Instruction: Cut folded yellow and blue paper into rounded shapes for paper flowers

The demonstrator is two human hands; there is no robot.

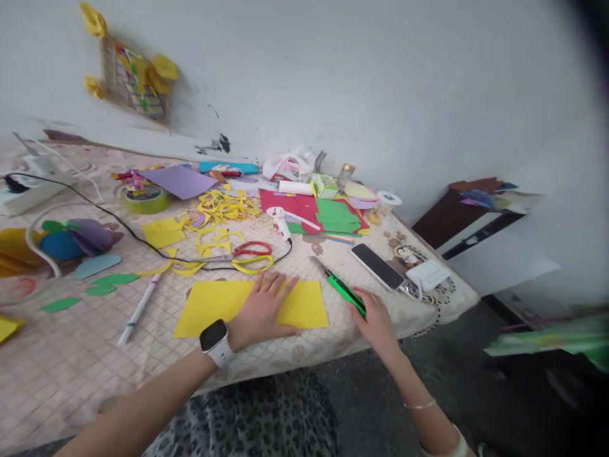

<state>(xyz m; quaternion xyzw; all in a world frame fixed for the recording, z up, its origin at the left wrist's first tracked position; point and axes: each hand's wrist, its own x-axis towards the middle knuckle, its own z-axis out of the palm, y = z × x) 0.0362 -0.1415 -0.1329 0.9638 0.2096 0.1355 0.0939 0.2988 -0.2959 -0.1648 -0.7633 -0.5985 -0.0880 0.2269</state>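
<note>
A yellow sheet of paper (209,307) lies at the table's front edge. My left hand (262,310), wearing a watch, rests flat on it with the fingers spread. To the right of the sheet, my right hand (373,317) grips a green utility knife (340,287) by its handle, the blade pointing up and left, away from the paper. Just beyond the sheet lie scissors (252,256) with red and yellow handles. A black phone (377,266) is right of the knife.
A white glue gun (281,223) and its black cord lie behind the scissors. Yellow paper scraps (226,206), red and green sheets (337,216) and a roll of tape (145,198) spread toward the wall. A white marker (139,309) lies left, a white charger (428,274) right.
</note>
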